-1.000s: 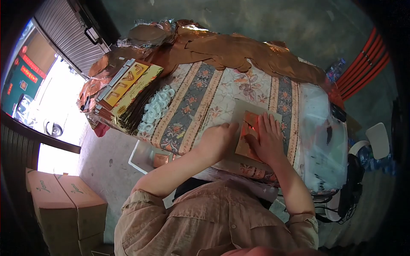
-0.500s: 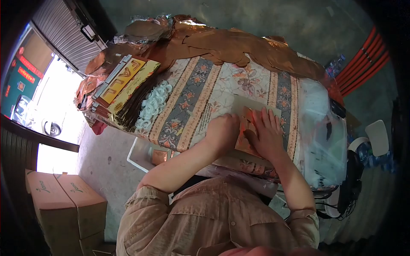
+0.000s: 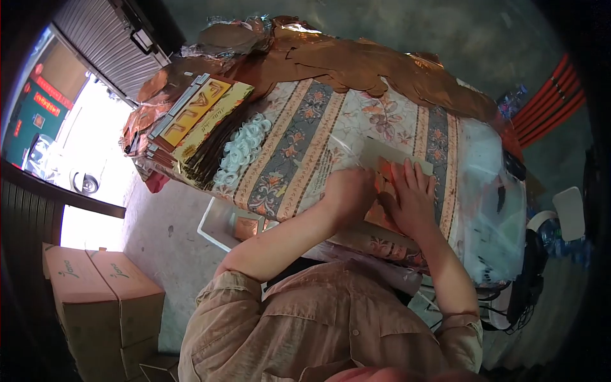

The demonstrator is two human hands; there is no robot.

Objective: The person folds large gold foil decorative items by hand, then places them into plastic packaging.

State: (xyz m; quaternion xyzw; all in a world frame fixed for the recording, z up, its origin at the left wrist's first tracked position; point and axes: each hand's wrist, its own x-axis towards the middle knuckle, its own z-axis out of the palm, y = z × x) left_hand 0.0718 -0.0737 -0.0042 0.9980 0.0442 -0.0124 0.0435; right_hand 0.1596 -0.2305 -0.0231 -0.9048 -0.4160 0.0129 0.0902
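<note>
My left hand [image 3: 349, 195] is curled closed on the table, next to a shiny copper-coloured foil piece [image 3: 380, 215]. Whatever its fingers grip is hidden beneath them. Flat across the foil lies my right hand [image 3: 412, 198], fingers stretched out and slightly apart. Under and beyond the fingertips is a pale grey card [image 3: 398, 155]. A clear plastic bag with small printing [image 3: 323, 170] lies just past my left hand.
White plastic rings [image 3: 245, 149] lie beside stacked "FALL" packs [image 3: 200, 118]. Brown foil sheets [image 3: 356, 63] cover the table's far edge. Clear plastic bags [image 3: 487, 204] are on the right. A white bin [image 3: 213, 223] sits below the front edge, cardboard boxes [image 3: 95, 274] lower left.
The whole view has shifted slightly, with the table appearing further right. Both hands stay over the card and foil in nearly the same pose.
</note>
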